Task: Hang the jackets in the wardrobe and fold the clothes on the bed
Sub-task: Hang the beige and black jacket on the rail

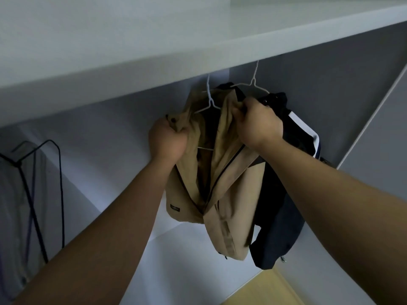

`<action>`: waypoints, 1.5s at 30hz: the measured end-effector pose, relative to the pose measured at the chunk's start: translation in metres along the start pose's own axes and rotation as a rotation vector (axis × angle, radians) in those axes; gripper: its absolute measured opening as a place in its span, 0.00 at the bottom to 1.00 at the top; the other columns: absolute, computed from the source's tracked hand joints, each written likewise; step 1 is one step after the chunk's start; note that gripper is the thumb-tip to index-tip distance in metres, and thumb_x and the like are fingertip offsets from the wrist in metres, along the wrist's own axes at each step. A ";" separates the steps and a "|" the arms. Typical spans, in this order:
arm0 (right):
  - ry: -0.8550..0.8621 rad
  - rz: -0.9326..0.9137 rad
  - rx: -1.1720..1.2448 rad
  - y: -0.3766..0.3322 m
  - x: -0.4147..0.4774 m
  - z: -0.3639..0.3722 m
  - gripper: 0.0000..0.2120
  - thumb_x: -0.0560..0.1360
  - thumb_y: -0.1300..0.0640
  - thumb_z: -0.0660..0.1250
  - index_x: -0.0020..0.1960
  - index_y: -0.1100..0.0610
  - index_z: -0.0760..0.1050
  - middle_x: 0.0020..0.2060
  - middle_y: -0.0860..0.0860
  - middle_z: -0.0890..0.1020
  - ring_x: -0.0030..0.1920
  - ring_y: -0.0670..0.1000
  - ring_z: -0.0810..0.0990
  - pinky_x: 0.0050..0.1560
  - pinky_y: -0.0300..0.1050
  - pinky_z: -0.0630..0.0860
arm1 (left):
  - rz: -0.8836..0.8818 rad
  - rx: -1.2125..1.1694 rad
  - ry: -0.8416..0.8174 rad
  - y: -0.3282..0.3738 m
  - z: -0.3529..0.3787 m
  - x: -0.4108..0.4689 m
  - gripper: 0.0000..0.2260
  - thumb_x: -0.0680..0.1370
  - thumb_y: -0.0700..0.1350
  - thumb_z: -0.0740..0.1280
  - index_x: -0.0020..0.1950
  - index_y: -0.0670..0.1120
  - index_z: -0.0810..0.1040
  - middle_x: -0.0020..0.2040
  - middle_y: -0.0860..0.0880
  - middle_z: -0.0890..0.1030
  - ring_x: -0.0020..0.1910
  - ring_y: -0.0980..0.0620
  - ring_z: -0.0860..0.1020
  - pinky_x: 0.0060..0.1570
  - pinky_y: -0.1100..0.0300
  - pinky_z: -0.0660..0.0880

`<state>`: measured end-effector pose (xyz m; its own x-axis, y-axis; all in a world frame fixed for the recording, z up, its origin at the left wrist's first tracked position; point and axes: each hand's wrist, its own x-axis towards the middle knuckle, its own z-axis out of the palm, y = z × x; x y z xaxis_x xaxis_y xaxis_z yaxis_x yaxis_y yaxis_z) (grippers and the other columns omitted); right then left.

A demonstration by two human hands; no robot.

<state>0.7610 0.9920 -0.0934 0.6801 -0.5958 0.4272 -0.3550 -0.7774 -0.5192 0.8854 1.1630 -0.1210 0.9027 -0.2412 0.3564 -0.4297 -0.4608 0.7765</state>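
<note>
Clutching the tan jacket in left hand and right hand, with fingers curled tight; hung on white hanger; beside dark jacket.

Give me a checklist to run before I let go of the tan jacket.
1. White hanger hooked on a rail: cannot tell, hook top hidden behind the shelf.
2. Tan jacket seated on the hanger's shoulders: not ok, fabric looks bunched, wire bare.
3. Left hand grips one front edge: ok.
4. Right hand grips the other collar edge: ok.
5. Navy jacket hangs on the second hanger: ok.
</note>
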 end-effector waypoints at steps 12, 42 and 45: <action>0.225 -0.028 -0.126 0.002 -0.024 0.014 0.15 0.84 0.44 0.57 0.55 0.54 0.74 0.37 0.47 0.74 0.36 0.51 0.71 0.33 0.45 0.60 | 0.124 -0.112 0.047 0.015 -0.008 0.000 0.03 0.76 0.47 0.72 0.47 0.51 0.79 0.43 0.58 0.80 0.45 0.57 0.79 0.47 0.63 0.75; 0.115 -0.133 -0.293 0.001 -0.005 0.052 0.14 0.80 0.52 0.63 0.65 0.54 0.73 0.57 0.56 0.78 0.59 0.61 0.74 0.58 0.56 0.68 | 0.031 -0.182 -0.044 -0.046 0.002 0.002 0.14 0.76 0.46 0.75 0.60 0.45 0.80 0.50 0.56 0.80 0.45 0.61 0.77 0.38 0.81 0.68; 0.232 -0.092 -0.308 0.005 -0.027 0.061 0.21 0.77 0.49 0.66 0.68 0.54 0.72 0.67 0.58 0.72 0.68 0.62 0.69 0.67 0.63 0.63 | 0.049 -0.167 -0.039 -0.054 0.005 0.006 0.16 0.75 0.47 0.76 0.62 0.47 0.80 0.54 0.54 0.81 0.51 0.58 0.78 0.49 0.69 0.74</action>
<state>0.7803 1.0160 -0.1528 0.5680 -0.5228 0.6357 -0.4987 -0.8330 -0.2395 0.9141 1.1821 -0.1630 0.8776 -0.2947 0.3780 -0.4605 -0.2998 0.8355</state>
